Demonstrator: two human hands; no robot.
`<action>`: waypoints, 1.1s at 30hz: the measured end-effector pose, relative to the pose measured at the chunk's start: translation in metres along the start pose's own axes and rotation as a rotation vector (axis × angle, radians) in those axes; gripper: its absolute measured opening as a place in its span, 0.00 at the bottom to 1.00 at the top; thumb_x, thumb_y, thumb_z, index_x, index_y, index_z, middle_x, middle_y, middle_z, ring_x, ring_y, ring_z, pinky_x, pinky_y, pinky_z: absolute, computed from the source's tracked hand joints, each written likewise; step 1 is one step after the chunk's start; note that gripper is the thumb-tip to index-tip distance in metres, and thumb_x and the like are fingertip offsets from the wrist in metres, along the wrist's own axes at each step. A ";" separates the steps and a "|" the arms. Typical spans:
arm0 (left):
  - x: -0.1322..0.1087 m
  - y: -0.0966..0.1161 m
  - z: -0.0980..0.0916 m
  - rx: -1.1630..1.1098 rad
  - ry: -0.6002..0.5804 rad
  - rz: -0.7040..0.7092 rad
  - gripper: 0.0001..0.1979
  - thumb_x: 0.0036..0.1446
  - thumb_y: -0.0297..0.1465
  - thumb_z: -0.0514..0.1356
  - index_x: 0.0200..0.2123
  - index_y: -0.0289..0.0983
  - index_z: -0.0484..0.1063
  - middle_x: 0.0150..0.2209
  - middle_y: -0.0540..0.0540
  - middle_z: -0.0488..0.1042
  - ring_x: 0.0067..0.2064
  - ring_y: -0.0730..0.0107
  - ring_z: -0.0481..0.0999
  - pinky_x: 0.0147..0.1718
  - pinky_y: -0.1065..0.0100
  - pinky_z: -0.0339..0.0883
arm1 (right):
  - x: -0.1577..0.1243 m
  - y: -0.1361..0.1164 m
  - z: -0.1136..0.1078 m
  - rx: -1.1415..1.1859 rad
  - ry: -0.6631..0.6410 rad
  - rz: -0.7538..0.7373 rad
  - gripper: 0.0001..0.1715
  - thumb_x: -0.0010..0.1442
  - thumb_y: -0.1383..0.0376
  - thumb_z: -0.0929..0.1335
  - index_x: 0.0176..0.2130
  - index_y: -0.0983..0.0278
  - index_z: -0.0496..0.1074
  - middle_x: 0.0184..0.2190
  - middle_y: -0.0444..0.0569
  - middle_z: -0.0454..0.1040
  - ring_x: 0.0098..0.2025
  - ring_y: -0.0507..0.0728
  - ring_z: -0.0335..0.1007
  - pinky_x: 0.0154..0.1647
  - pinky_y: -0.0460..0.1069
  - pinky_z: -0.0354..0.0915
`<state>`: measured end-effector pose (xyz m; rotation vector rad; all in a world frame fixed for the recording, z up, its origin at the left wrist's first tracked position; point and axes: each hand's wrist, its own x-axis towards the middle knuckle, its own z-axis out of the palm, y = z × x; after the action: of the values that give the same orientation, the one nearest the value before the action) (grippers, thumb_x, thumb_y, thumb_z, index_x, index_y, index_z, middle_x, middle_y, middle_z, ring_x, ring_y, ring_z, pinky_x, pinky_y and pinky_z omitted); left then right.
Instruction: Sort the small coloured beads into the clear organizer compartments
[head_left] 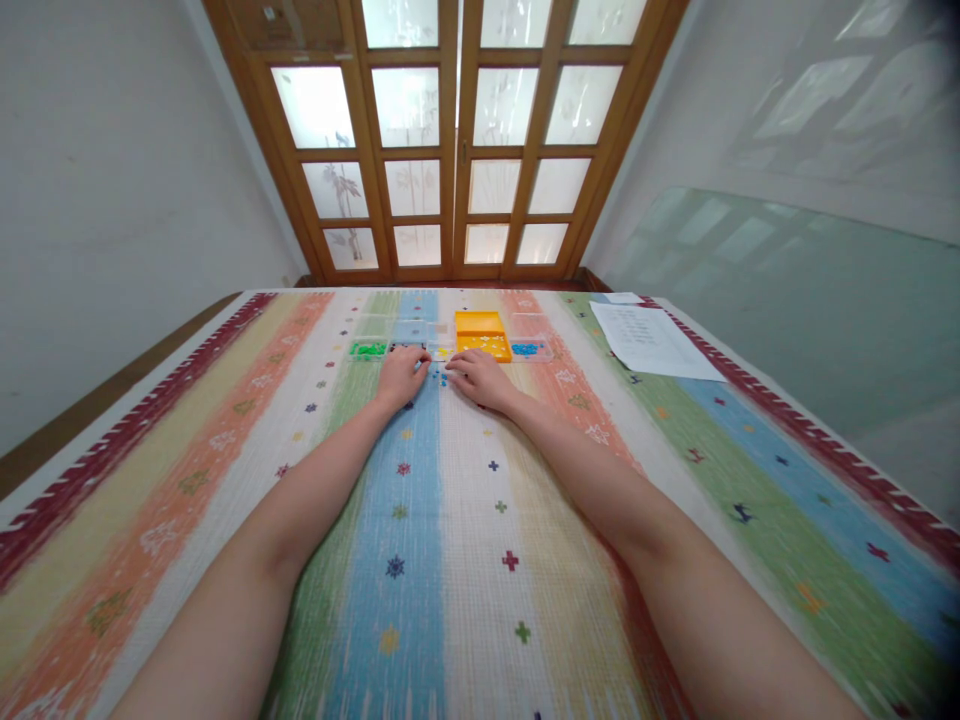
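My left hand (403, 376) rests on the tablecloth with its fingers curled and the tips pressed together. Facing it, my right hand (482, 378) is bent in the same way, its fingertips close to the left ones. What either hand pinches is too small to make out. Between and just below the fingertips lie several tiny blue pieces (441, 380). Beyond the hands stand a clear box of green pieces (367, 350), a box with dark pieces (407, 347) partly behind my left hand, an orange box (480, 322) with its lid up and pale pieces inside, and blue pieces (528, 349) in another clear box.
The striped tablecloth (472, 600) covers the table. Small yellow pieces (443, 353) show between the boxes. A printed paper sheet (652, 340) lies at the far right. Past the table's far edge are wooden doors (454, 200) with glass panes, with walls on both sides.
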<state>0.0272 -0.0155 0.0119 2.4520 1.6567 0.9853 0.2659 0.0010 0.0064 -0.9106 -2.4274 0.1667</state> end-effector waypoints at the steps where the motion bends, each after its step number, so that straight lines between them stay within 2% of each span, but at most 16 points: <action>1: 0.000 -0.005 0.000 0.003 0.005 -0.042 0.09 0.66 0.30 0.58 0.41 0.39 0.79 0.42 0.42 0.81 0.46 0.56 0.75 0.51 0.55 0.68 | 0.000 -0.003 0.002 -0.004 -0.019 -0.036 0.20 0.69 0.60 0.69 0.59 0.57 0.77 0.59 0.55 0.75 0.63 0.65 0.67 0.66 0.62 0.60; 3: 0.000 -0.013 -0.001 0.001 0.014 -0.096 0.09 0.66 0.30 0.58 0.41 0.39 0.79 0.41 0.42 0.81 0.44 0.57 0.76 0.49 0.56 0.68 | -0.001 -0.011 0.006 -0.015 -0.059 -0.077 0.24 0.69 0.58 0.70 0.62 0.56 0.75 0.66 0.55 0.69 0.69 0.67 0.60 0.70 0.65 0.56; 6: 0.000 -0.018 -0.001 0.013 0.024 -0.109 0.09 0.66 0.30 0.58 0.41 0.39 0.80 0.41 0.42 0.81 0.43 0.57 0.76 0.48 0.57 0.69 | -0.001 -0.019 0.010 -0.034 -0.112 -0.088 0.23 0.70 0.57 0.70 0.62 0.56 0.75 0.69 0.55 0.65 0.73 0.69 0.54 0.72 0.68 0.53; 8: -0.001 -0.017 0.000 0.023 0.019 -0.096 0.09 0.65 0.30 0.58 0.41 0.39 0.80 0.40 0.42 0.81 0.43 0.57 0.76 0.48 0.57 0.70 | 0.000 -0.021 0.010 -0.045 -0.124 -0.091 0.22 0.71 0.57 0.69 0.62 0.56 0.75 0.70 0.54 0.65 0.74 0.68 0.53 0.73 0.68 0.53; 13: -0.001 -0.017 0.004 0.007 0.022 -0.092 0.10 0.64 0.30 0.58 0.42 0.40 0.81 0.40 0.43 0.82 0.42 0.57 0.77 0.49 0.57 0.70 | -0.001 -0.019 0.011 -0.041 -0.082 -0.050 0.28 0.70 0.57 0.69 0.67 0.57 0.70 0.70 0.57 0.64 0.75 0.68 0.52 0.73 0.68 0.52; 17: -0.001 -0.018 0.005 -0.004 0.016 -0.122 0.12 0.65 0.31 0.57 0.44 0.39 0.81 0.41 0.41 0.81 0.44 0.56 0.77 0.49 0.57 0.70 | -0.002 -0.021 0.011 -0.053 -0.104 -0.070 0.25 0.70 0.55 0.69 0.63 0.58 0.74 0.71 0.56 0.63 0.76 0.69 0.50 0.73 0.68 0.52; 21: -0.001 -0.017 0.003 -0.012 -0.006 -0.144 0.14 0.66 0.30 0.57 0.48 0.38 0.80 0.44 0.40 0.81 0.45 0.56 0.77 0.51 0.56 0.70 | -0.001 -0.025 0.012 -0.016 -0.099 -0.098 0.22 0.70 0.55 0.70 0.60 0.57 0.76 0.70 0.55 0.64 0.75 0.68 0.51 0.73 0.68 0.53; 26: -0.001 -0.017 0.002 -0.013 0.006 -0.139 0.14 0.65 0.29 0.57 0.48 0.38 0.81 0.43 0.41 0.81 0.45 0.57 0.77 0.51 0.56 0.70 | 0.000 -0.025 0.015 -0.011 -0.086 -0.086 0.23 0.69 0.57 0.71 0.61 0.57 0.76 0.69 0.55 0.65 0.74 0.68 0.53 0.73 0.69 0.53; 33: -0.002 -0.020 0.005 -0.019 0.039 -0.132 0.13 0.67 0.31 0.56 0.48 0.39 0.81 0.44 0.42 0.81 0.46 0.58 0.78 0.51 0.58 0.71 | 0.001 -0.028 0.011 0.017 -0.063 -0.182 0.11 0.69 0.60 0.71 0.49 0.56 0.82 0.63 0.51 0.73 0.71 0.66 0.59 0.70 0.65 0.58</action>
<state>0.0131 -0.0066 0.0001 2.2918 1.7856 1.0324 0.2439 -0.0190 0.0058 -0.6817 -2.5478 0.1510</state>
